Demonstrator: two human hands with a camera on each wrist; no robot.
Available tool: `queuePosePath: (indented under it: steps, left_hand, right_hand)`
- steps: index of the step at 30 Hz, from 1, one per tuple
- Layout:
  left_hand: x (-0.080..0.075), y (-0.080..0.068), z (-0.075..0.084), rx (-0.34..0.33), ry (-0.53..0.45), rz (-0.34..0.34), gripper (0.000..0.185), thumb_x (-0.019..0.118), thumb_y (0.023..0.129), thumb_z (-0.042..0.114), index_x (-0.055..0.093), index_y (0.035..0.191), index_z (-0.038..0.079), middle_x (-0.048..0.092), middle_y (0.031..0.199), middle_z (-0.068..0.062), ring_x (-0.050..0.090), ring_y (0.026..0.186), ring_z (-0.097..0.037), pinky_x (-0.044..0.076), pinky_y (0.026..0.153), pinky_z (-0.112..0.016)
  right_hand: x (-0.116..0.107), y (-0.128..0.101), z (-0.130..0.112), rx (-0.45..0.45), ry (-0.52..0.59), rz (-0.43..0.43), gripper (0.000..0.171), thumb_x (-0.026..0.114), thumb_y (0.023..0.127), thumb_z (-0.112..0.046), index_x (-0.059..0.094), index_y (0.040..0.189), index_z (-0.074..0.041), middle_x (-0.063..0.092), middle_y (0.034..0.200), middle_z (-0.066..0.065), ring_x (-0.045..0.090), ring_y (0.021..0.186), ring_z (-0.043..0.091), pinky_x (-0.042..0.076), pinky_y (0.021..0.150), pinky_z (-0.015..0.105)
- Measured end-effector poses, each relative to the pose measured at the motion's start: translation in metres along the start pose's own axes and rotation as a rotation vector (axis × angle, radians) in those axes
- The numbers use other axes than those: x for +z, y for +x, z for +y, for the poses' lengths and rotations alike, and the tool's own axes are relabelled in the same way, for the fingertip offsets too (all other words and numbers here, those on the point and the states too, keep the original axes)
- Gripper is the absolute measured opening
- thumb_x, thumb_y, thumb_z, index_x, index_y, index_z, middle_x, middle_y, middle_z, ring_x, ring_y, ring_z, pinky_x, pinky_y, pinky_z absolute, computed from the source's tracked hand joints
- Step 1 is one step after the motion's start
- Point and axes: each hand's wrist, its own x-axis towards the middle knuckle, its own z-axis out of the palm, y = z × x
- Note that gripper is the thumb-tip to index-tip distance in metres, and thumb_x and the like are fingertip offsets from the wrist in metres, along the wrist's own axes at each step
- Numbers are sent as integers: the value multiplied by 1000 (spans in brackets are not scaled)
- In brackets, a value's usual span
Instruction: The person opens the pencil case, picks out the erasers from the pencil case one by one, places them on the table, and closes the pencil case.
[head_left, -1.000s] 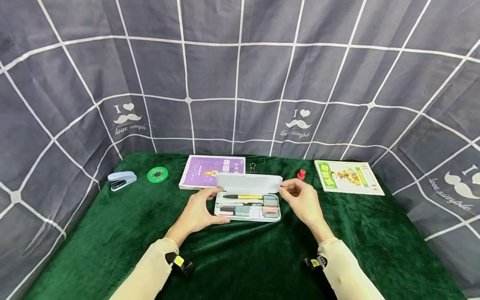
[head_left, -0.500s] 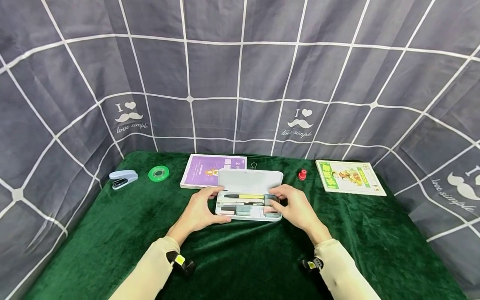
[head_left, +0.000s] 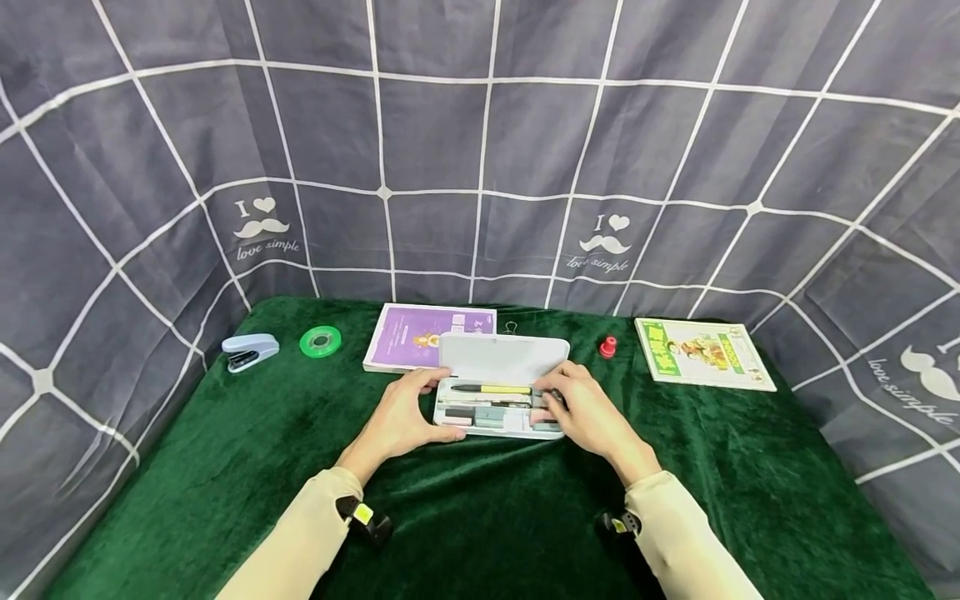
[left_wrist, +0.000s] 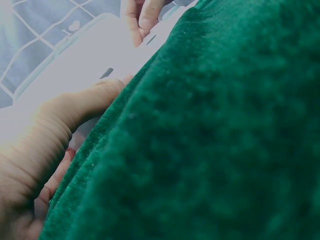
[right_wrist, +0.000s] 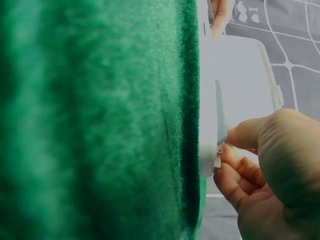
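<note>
Near the tabletop's back-centre, your left hand grips the open pencil case at its left end while your right hand pinches into its right compartment; it's light, rigid plastic, best held by the ends.

A pale grey-white pencil case holds a yellow-and-black pen and pink and grey blocks. The counter wears deep green velvet. At ten o'clock lie a light blue stapler and green tape; a purple booklet, a red cap and a green-yellow book are at twelve to two. The backdrop is grey with a white grid.
</note>
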Motion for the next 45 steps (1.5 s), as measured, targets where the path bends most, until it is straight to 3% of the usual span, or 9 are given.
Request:
queuePosePath:
  steps: [5, 14, 19, 26, 32, 36, 39, 45]
  left_hand:
    - [0, 3, 1, 2, 4, -3, 97, 108, 70, 46, 65, 153, 17, 69, 148, -6, 70, 124, -30, 57, 111, -51]
    - [1, 4, 1, -1, -4, -7, 97, 108, 71, 45, 65, 153, 16, 68, 150, -6, 70, 125, -30, 57, 113, -51]
    - [2, 3, 1, -1, 2, -7, 97, 108, 70, 45, 65, 153, 16, 69, 149, -6, 70, 124, -30, 56, 113, -52]
    - [1, 3, 2, -8, 3, -13, 98, 108, 70, 46, 65, 154, 17, 69, 149, -6, 70, 125, -30, 54, 114, -54]
    - [1, 2, 1, 5, -6, 0, 96, 107, 70, 46, 66, 152, 17, 69, 148, -5, 69, 124, -30, 55, 112, -53]
    - [1, 2, -1, 16, -10, 9, 97, 108, 70, 45, 66, 152, 16, 69, 148, -5, 70, 124, -30, 56, 112, -52]
    - [1, 1, -2, 10, -13, 2, 96, 108, 70, 45, 66, 152, 17, 69, 148, -4, 70, 125, -30, 57, 113, -51]
    - [-1, 1, -6, 30, -35, -21, 92, 107, 72, 44, 66, 150, 16, 69, 147, -4, 70, 125, -27, 58, 113, -48]
  right_hand:
    - [-6, 3, 0, -10, 56, -3, 17, 75, 99, 8, 78, 106, -7, 75, 105, 7, 68, 96, 23, 61, 90, 50]
    - [-15, 9, 0, -31, 89, -93, 27, 75, 95, 12, 83, 109, -9, 75, 99, 6, 64, 85, 15, 60, 81, 38]
    - [-18, 6, 2, 37, 134, -89, 25, 81, 92, 10, 81, 106, -10, 74, 96, 2, 67, 82, 11, 63, 78, 35]
    - [-20, 0, 1, 155, 203, -25, 22, 84, 92, 6, 79, 109, -7, 76, 97, 0, 73, 86, 12, 66, 82, 41]
    - [-36, -5, 4, 124, 151, 93, 22, 85, 93, 3, 82, 109, -12, 77, 100, -3, 72, 91, 20, 63, 80, 47]
    - [-53, -13, 16, 99, 84, 166, 25, 86, 92, 4, 83, 110, -13, 76, 101, -3, 72, 93, 23, 59, 78, 33]
    - [-66, -25, 30, 131, 50, 196, 24, 86, 92, 3, 84, 110, -13, 76, 101, -4, 71, 92, 18, 58, 79, 24]
    - [-83, -56, 61, 230, -5, 246, 23, 89, 92, 2, 86, 108, -15, 77, 97, -3, 71, 87, 13, 58, 77, 20]
